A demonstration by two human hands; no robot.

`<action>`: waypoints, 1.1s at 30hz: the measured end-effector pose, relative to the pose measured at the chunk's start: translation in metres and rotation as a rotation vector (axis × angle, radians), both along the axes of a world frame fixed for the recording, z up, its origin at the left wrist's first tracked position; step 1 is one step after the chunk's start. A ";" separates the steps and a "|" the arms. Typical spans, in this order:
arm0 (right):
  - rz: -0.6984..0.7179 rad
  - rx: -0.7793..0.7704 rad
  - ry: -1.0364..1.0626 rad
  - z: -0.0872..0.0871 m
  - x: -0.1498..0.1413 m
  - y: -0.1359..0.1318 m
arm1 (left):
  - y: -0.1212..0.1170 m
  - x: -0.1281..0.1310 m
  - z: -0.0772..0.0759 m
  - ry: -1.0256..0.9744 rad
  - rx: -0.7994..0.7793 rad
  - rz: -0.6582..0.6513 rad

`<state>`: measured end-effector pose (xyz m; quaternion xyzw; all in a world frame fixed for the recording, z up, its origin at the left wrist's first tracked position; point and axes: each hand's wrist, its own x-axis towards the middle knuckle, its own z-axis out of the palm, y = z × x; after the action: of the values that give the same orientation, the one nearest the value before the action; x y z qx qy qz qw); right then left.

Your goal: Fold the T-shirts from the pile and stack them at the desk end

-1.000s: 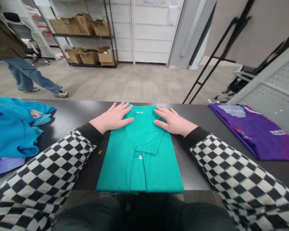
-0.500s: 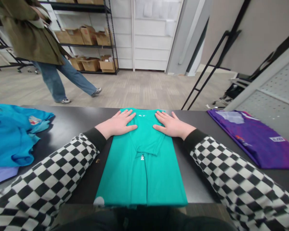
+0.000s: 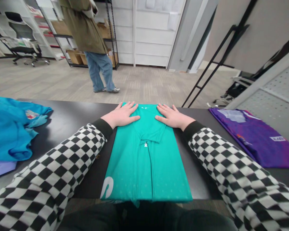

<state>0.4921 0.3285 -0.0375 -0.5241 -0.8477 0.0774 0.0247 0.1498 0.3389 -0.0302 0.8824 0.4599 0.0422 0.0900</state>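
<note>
A teal folded jersey (image 3: 146,160) lies lengthwise on the black table (image 3: 62,112), with a white mark at its near left corner. My left hand (image 3: 121,116) rests flat on its far left corner, fingers spread. My right hand (image 3: 174,117) presses the far right corner the same way. Neither hand grips the cloth. Checked black-and-white sleeves run back from both wrists.
A crumpled blue garment (image 3: 12,131) lies over a lilac one at the table's left. A flat purple jersey (image 3: 250,138) lies at the right. Beyond the far edge, a person (image 3: 91,41) stands on the carpet before shelves of cardboard boxes (image 3: 74,57).
The person behind the table has walked rightward and now stands by the shelves. My hands stay on the jersey, and more of its near end shows as the view tilts slightly.
</note>
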 end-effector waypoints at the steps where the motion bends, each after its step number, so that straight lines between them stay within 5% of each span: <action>1: 0.006 0.020 0.023 0.000 0.002 -0.002 | -0.001 -0.003 0.000 -0.049 0.032 -0.005; 6: 0.004 0.234 0.230 0.008 0.017 -0.024 | -0.022 -0.032 0.003 -0.403 0.266 0.040; 9: -0.048 0.325 0.354 0.018 0.025 -0.058 | -0.061 -0.050 0.005 -0.586 0.311 0.093; 15: -0.100 0.505 0.535 0.021 0.034 -0.177 | -0.203 -0.074 0.004 -0.729 0.271 0.224; 18: -0.055 0.496 0.555 0.019 0.023 -0.244 | -0.273 -0.075 0.001 -0.586 0.305 0.130; 21: -0.034 0.360 0.616 0.023 -0.014 -0.305 | -0.317 -0.064 -0.005 -0.516 0.325 0.006; 27: -0.256 -0.167 0.932 -0.005 -0.107 -0.369 | -0.328 -0.046 -0.023 -0.353 0.236 -0.038; 33: -0.431 -0.270 1.167 -0.050 -0.145 -0.363 | -0.325 -0.050 -0.030 -0.359 0.255 -0.026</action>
<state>0.3475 -0.0349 -0.0874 -0.5529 -0.5530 0.4499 0.4313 0.0997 0.0141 -0.0599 0.8708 0.4160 0.2555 0.0587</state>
